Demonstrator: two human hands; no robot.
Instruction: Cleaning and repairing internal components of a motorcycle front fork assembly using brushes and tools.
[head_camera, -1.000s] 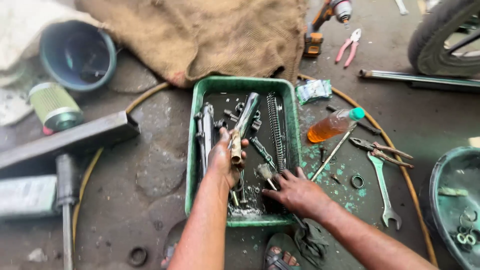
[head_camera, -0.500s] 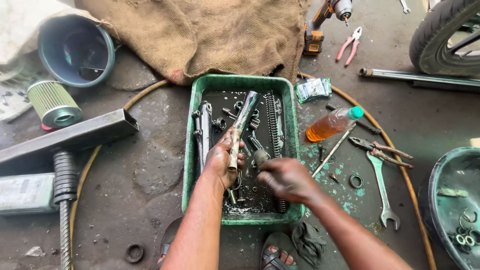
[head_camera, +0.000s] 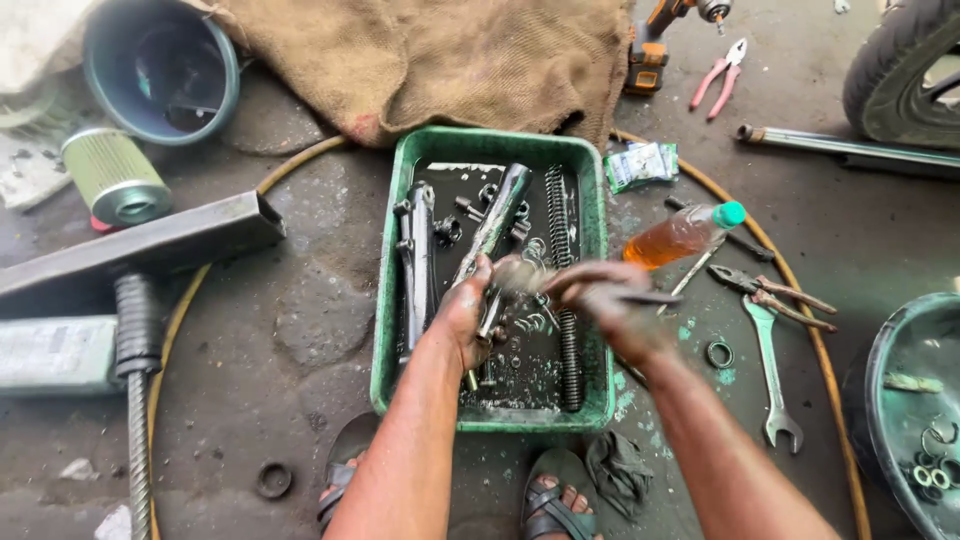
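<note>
Hands (head_camera: 540, 300) over tray (head_camera: 388, 300), fork tube (head_camera: 495, 220) gripped

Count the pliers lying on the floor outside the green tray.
2: red-handled pliers at the top beside the cordless drill, and dark pliers right of the tray by the spanner. Others may be hidden.

Count, head view:
- 1 green tray (head_camera: 392, 300), oily
- 2 metal fork tubes in it: one in the left hand (head_camera: 497, 222), one lying flat (head_camera: 420, 262)
- 1 long coil spring (head_camera: 563, 262)
- small bolts/washers in the tray: too many and too smeared to count
- 1 orange-liquid bottle with green cap (head_camera: 682, 234)
- 1 open-end spanner (head_camera: 770, 372)
- 2 pliers: red-handled (head_camera: 716, 78), dark (head_camera: 770, 290)
- 1 cordless drill (head_camera: 655, 40)
- 1 cylindrical filter (head_camera: 115, 178)
- 1 blue bucket (head_camera: 160, 68)
- 1 burlap sack (head_camera: 440, 60)
- 1 tyre (head_camera: 895, 70)
- 2 loose rings on the floor (head_camera: 719, 353) (head_camera: 272, 480)
</note>
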